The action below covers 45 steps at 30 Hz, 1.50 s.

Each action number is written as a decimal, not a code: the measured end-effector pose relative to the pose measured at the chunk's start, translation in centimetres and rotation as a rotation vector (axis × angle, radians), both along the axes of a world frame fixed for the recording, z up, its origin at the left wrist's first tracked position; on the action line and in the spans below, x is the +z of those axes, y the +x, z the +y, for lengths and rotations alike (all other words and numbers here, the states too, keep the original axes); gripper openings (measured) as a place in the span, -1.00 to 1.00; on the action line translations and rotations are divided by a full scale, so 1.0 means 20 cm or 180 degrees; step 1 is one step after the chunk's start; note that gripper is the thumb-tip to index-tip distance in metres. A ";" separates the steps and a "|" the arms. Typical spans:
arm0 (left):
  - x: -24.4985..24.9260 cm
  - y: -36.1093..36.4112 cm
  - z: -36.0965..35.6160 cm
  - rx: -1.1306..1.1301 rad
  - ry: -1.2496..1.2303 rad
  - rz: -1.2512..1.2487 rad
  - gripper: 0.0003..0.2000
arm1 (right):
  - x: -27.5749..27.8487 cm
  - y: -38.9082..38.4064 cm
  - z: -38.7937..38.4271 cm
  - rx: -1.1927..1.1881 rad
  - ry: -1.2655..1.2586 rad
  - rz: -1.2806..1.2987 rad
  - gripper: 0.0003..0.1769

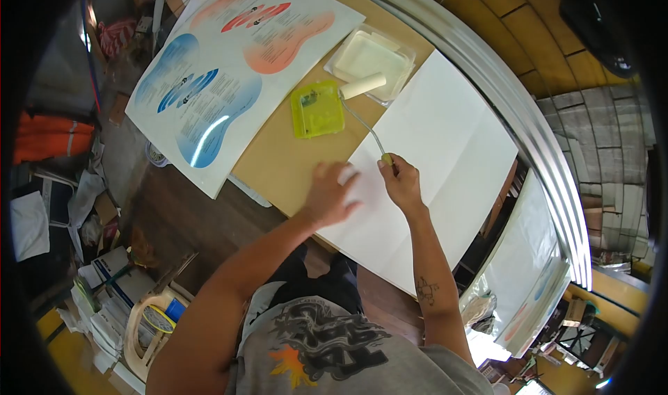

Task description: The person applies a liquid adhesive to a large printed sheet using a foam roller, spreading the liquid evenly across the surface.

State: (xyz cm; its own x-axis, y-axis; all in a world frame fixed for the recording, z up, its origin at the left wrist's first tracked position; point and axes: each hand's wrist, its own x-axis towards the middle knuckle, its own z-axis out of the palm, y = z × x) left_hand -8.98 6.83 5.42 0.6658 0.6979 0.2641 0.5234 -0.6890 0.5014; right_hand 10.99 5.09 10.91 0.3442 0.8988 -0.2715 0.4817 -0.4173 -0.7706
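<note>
My right hand [401, 179] grips the handle of a small paint roller [362, 86], its pale sleeve raised between a yellow-green tray [317, 110] and a clear plastic container [372, 58] holding something whitish. Beneath that hand lies a large white sheet [438, 158] on a brown board [271, 160]. My left hand [332, 195], a little blurred, is over the board near the sheet's left edge, fingers apart and holding nothing.
A printed white panel [226, 68] with blue and red shapes lies at the upper left. Corrugated metal [518, 103] curves along the right. A white chair [142, 325] with items on it stands at the lower left.
</note>
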 end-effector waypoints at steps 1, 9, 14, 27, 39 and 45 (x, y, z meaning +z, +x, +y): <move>0.04 -0.05 0.06 0.0583 0.0089 -0.0185 -0.43 | 0.01 -0.01 -0.02 0.0061 -0.0049 -0.0056 -0.75; -0.02 -0.32 0.45 0.0829 0.0857 -0.0120 -0.79 | 0.12 -0.12 -0.12 -0.0193 -0.0148 0.0798 -0.79; 0.00 -0.43 0.46 0.0799 0.0905 -0.0265 -0.87 | 0.13 -0.05 -0.21 -0.0096 -0.0083 0.0606 -0.78; 0.08 -0.94 0.53 0.0110 0.1211 0.0176 -0.82 | 0.43 0.79 -0.60 -0.0141 0.0099 -0.0783 -0.62; -0.13 -0.56 0.45 0.0857 0.0998 0.1026 -0.48 | 0.41 0.26 0.02 0.0053 0.0555 -0.1305 -0.48; -0.01 -0.36 0.13 -0.0606 -0.0054 0.0423 -0.27 | 0.45 0.19 0.39 0.0758 -0.0528 -0.2006 -0.62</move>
